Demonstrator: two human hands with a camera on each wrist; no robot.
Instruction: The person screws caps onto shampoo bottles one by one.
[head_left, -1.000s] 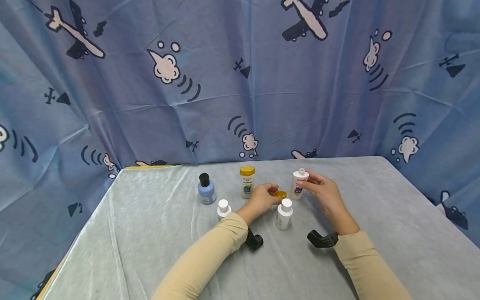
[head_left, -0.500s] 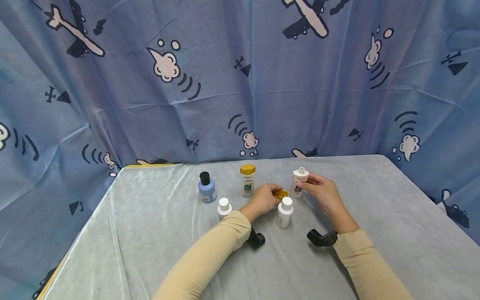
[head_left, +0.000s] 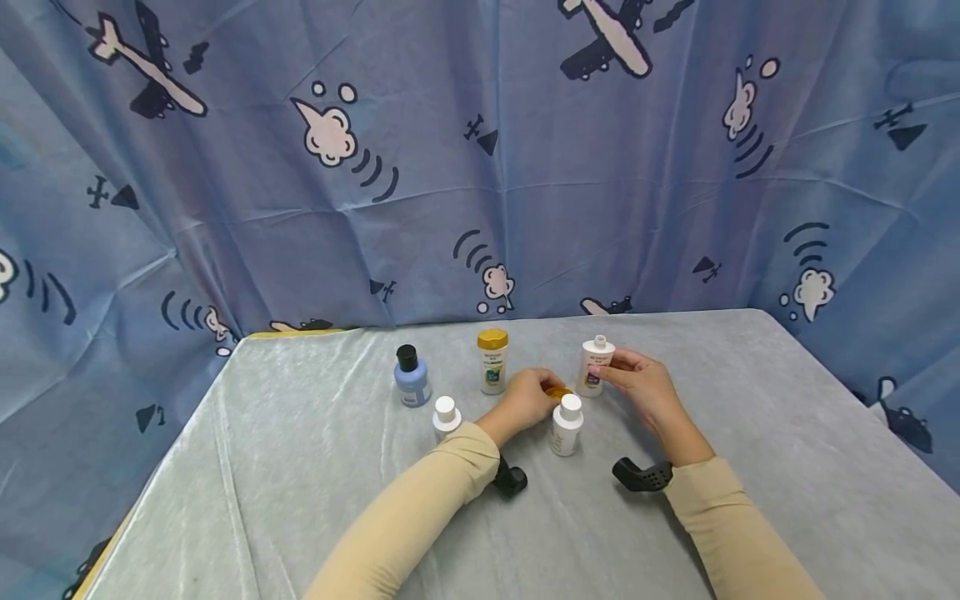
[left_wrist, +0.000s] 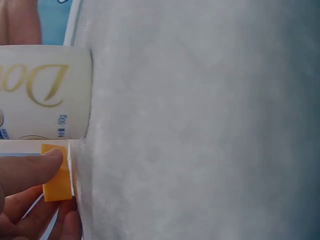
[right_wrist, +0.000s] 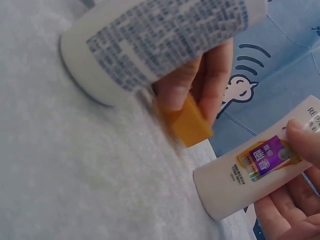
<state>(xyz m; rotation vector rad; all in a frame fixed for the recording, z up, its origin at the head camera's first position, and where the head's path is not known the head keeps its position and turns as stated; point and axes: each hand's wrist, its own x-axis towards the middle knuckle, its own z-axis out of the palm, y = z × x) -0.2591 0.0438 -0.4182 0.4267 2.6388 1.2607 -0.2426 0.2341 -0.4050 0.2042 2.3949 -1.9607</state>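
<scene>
My left hand (head_left: 528,397) pinches a yellow bottle cap (right_wrist: 190,122) between thumb and fingers, close to the table. In the right wrist view its thumb (right_wrist: 173,95) presses on the cap. My right hand (head_left: 643,385) grips an uncapped white bottle (head_left: 594,367) with a purple label (right_wrist: 266,156) and a bare narrow neck. That bottle stands upright on the table, just right of the cap. A white bottle with a white cap (head_left: 567,427) stands in front of the left fingers, and in the left wrist view its gold lettering shows on the white bottle (left_wrist: 45,92).
Behind the left hand stands a white bottle with a yellow cap (head_left: 492,362). Further left are a blue bottle with a black cap (head_left: 412,377) and another white-capped bottle (head_left: 446,416), partly hidden by the left sleeve. A patterned blue curtain (head_left: 420,167) hangs behind the grey-covered table (head_left: 300,467).
The yellow cap has turned in my left fingers: its hollow side showed before and now looks more edge-on. My right hand and its bottle have stayed nearly in place.
</scene>
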